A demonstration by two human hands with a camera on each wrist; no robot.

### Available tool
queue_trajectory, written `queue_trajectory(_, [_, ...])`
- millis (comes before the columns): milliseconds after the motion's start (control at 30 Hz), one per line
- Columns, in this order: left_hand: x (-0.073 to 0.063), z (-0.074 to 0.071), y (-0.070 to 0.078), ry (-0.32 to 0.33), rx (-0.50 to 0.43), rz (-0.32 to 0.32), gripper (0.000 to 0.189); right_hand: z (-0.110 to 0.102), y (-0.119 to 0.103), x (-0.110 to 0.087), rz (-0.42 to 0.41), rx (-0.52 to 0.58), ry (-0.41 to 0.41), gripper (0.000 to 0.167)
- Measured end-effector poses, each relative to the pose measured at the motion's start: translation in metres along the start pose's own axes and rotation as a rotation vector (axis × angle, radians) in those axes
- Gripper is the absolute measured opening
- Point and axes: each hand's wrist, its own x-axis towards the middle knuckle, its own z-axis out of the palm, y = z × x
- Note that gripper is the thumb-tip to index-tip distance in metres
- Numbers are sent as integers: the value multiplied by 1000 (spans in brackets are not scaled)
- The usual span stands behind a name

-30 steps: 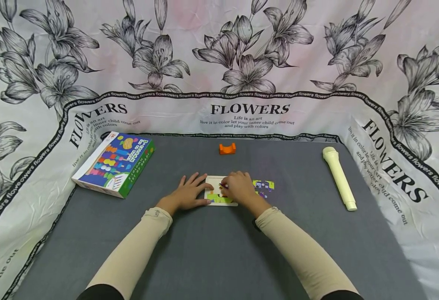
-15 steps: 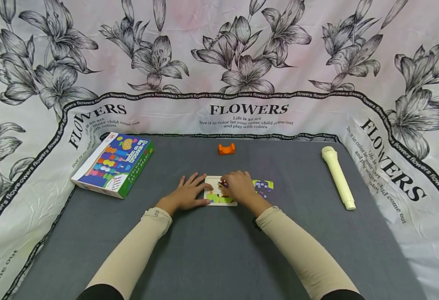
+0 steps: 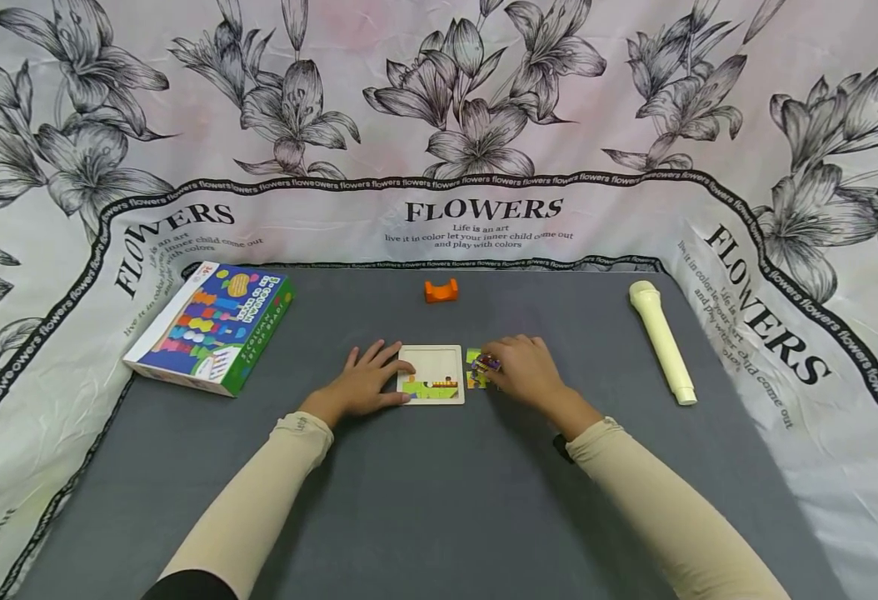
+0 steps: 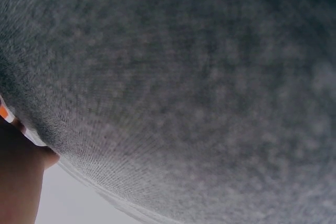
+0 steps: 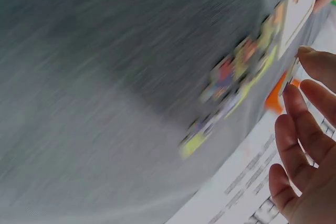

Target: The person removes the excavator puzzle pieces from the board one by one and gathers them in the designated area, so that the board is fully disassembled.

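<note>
A pale shallow puzzle tray (image 3: 431,360) lies on the grey table, its lower part filled with green joined pieces (image 3: 431,391). At the tray's left edge rests my left hand (image 3: 358,383), fingers spread, thumb at the lower left corner. Just right of the tray my right hand (image 3: 531,375) pinches a small purple-patterned puzzle piece (image 3: 488,363). In the right wrist view the thumb and fingertips hold this piece (image 5: 290,77) edge-on. Loose puzzle pieces (image 3: 475,381) lie beneath and beside that hand; the right wrist view shows several of these pieces (image 5: 236,80), blurred.
A blue and green toy box (image 3: 217,325) lies at the back left. An orange curved block (image 3: 441,291) sits behind the tray. To the right lies a pale yellow cylindrical stick (image 3: 662,342). Flower-printed cloth (image 3: 484,221) walls the table's back and sides.
My right hand has moved right, from over the tray to the loose pieces, with a piece in its fingers. The tray's inside now shows. My left hand keeps its hold place; the head view shifted slightly.
</note>
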Motion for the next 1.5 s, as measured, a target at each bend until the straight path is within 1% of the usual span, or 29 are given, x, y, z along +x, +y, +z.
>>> queue_trajectory(167, [-9,-3,-9,17,-7,-25,48,-9,18,-13,-3,-8,9,35])
queue_trajectory(300, [-12,-4,-15,30,-9,-32,48,-8,31,-22,-9,-15,10,32])
queue_trajectory(400, [-14,-5,-17,35,-8,-33,48,-5,37,-28,-14,-19,6,30])
queue_trajectory(667, [-19,-8,-19,27,-6,-41,48,4,42,-32,-38,16,-52,31])
queue_trajectory(900, [-20,-6,-21,23,-11,-37,49,9,44,-33,-40,21,-59,28])
queue_trajectory(1033, [-18,-5,-19,17,-11,-39,49,8,44,-35,-44,19,-40,26])
queue_trajectory(1200, [-7,-4,-9,4,-1,-20,50,0,39,-37,-25,24,-19,28])
queue_trajectory(1300, [2,-2,-2,-1,5,-2,54,-3,30,-33,-44,26,-24,28])
queue_trajectory(1400, [4,-5,0,-4,8,-6,61,-1,12,-18,-90,39,-24,29])
queue_trajectory(1500, [3,-5,-1,-13,21,-13,70,7,-11,-1,-133,65,-34,27])
